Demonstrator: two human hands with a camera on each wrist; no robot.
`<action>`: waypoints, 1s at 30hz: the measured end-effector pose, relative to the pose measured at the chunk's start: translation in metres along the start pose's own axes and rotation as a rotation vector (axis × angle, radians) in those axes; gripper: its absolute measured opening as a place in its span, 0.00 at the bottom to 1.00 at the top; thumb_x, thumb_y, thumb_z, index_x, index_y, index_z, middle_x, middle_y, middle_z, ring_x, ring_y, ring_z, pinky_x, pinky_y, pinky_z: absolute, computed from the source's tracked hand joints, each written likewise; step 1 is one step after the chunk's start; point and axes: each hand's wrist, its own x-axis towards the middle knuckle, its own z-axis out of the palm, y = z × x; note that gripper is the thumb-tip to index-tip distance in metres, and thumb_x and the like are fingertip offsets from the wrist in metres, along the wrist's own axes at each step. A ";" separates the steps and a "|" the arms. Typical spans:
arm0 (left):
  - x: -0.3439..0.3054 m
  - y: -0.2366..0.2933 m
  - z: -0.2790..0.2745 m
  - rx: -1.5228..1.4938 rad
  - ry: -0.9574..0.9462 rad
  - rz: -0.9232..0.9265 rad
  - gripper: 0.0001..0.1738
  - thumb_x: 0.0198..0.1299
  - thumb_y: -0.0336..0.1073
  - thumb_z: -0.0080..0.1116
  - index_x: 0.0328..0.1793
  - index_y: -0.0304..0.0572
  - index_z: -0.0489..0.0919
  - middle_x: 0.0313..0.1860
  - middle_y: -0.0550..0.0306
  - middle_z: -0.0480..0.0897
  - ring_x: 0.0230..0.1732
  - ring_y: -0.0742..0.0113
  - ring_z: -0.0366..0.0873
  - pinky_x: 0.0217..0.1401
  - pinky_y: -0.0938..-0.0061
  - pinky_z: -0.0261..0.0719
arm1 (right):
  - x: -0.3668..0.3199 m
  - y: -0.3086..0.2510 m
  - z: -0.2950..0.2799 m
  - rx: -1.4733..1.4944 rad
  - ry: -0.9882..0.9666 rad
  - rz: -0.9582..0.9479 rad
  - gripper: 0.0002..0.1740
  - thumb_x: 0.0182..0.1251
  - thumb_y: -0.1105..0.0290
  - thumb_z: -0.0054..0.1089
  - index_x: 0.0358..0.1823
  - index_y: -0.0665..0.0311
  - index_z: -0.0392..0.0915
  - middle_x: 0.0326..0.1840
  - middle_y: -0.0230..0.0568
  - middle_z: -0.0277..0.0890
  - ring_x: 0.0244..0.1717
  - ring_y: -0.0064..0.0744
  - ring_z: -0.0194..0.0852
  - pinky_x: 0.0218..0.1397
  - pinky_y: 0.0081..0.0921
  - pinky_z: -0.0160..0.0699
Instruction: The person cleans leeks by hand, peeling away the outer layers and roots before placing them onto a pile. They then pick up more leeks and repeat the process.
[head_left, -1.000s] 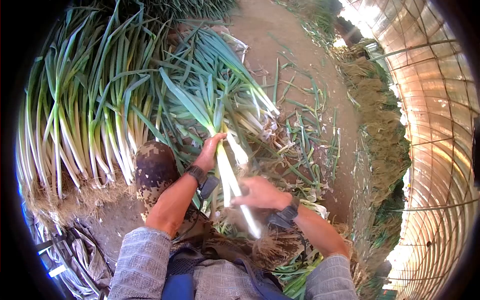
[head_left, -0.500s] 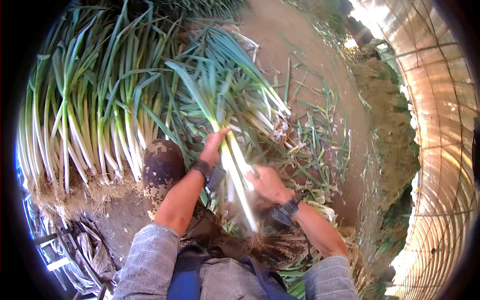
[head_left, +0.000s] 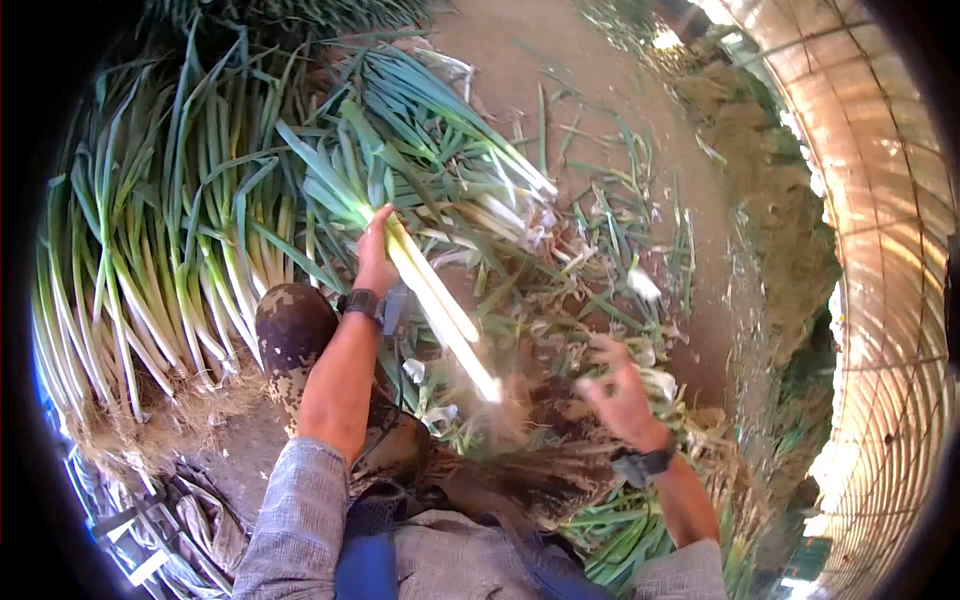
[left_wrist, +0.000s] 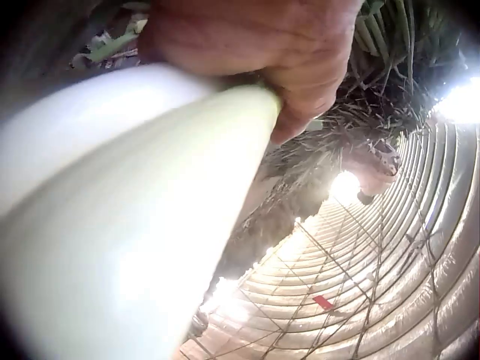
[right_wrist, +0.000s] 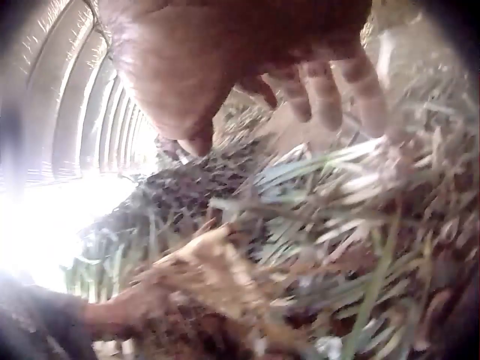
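In the head view, the left hand (head_left: 376, 256) grips a few green onions (head_left: 436, 298) where the white stems turn green, the white ends slanting down to the right. Close up in the left wrist view, thick white stems (left_wrist: 142, 217) run out from under the left hand (left_wrist: 262, 45). The right hand (head_left: 622, 398) is apart from the stems, its fingers spread and holding nothing. Its parted fingers (right_wrist: 367, 94) hang above leaf scraps in the right wrist view. A pale, blurred piece (head_left: 643, 284) shows above that hand.
A dense row of green onions (head_left: 150, 290) with roots lies at the left. More onions (head_left: 440, 105) lie beyond the left hand. Leaf scraps (head_left: 625, 225) litter the ground, and a ribbed, translucent wall (head_left: 880, 300) curves along the right. Camouflage-clad knee (head_left: 296, 325) beside the row.
The left hand has shifted up and left with the onions. The right hand has left the stems, moved down and right, and spread its fingers.
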 end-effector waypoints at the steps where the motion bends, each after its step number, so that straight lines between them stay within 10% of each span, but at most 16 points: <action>1: -0.002 -0.004 0.006 -0.013 0.011 -0.007 0.18 0.57 0.51 0.67 0.41 0.49 0.76 0.26 0.57 0.80 0.26 0.61 0.80 0.31 0.64 0.82 | -0.005 -0.041 0.017 0.119 -0.115 0.016 0.39 0.62 0.61 0.63 0.71 0.69 0.60 0.69 0.57 0.63 0.62 0.48 0.71 0.58 0.36 0.80; 6: -0.020 -0.017 0.015 -0.018 -0.027 -0.066 0.24 0.55 0.58 0.67 0.42 0.47 0.76 0.27 0.56 0.78 0.27 0.60 0.79 0.30 0.64 0.82 | 0.016 -0.046 0.131 0.156 0.070 -0.387 0.28 0.66 0.57 0.64 0.60 0.66 0.70 0.44 0.51 0.82 0.34 0.40 0.86 0.32 0.34 0.85; 13: -0.024 -0.040 0.007 0.009 0.055 -0.031 0.14 0.57 0.38 0.67 0.40 0.39 0.76 0.28 0.52 0.80 0.25 0.59 0.78 0.29 0.62 0.82 | 0.053 -0.069 0.114 -0.101 0.185 -0.425 0.14 0.68 0.56 0.62 0.40 0.60 0.77 0.20 0.43 0.77 0.15 0.39 0.74 0.17 0.36 0.69; 20: 0.008 -0.010 -0.008 -0.025 0.204 0.095 0.13 0.52 0.34 0.67 0.36 0.32 0.77 0.28 0.50 0.79 0.28 0.56 0.79 0.31 0.60 0.80 | -0.046 -0.032 0.047 -0.143 -0.643 -0.474 0.12 0.64 0.60 0.62 0.32 0.62 0.78 0.25 0.45 0.75 0.31 0.43 0.79 0.38 0.41 0.77; 24: -0.023 -0.014 0.014 0.055 0.113 0.018 0.13 0.54 0.35 0.66 0.38 0.33 0.78 0.29 0.50 0.80 0.26 0.58 0.78 0.29 0.63 0.79 | 0.006 -0.002 -0.004 0.003 -0.228 -0.017 0.34 0.63 0.55 0.64 0.65 0.68 0.68 0.64 0.55 0.69 0.63 0.46 0.72 0.65 0.38 0.75; 26: -0.028 -0.025 0.020 0.016 0.099 0.007 0.12 0.55 0.36 0.66 0.38 0.35 0.79 0.28 0.51 0.80 0.25 0.59 0.77 0.29 0.65 0.79 | 0.036 -0.052 0.013 0.165 -0.335 0.061 0.38 0.65 0.57 0.63 0.70 0.69 0.60 0.69 0.58 0.63 0.67 0.47 0.69 0.69 0.39 0.71; 30: -0.029 -0.015 0.017 0.048 -0.098 -0.053 0.11 0.58 0.35 0.65 0.41 0.37 0.78 0.28 0.54 0.81 0.26 0.63 0.81 0.29 0.70 0.82 | 0.052 -0.062 0.098 0.327 -0.325 -0.316 0.22 0.69 0.62 0.57 0.58 0.69 0.73 0.47 0.57 0.78 0.47 0.39 0.80 0.58 0.38 0.75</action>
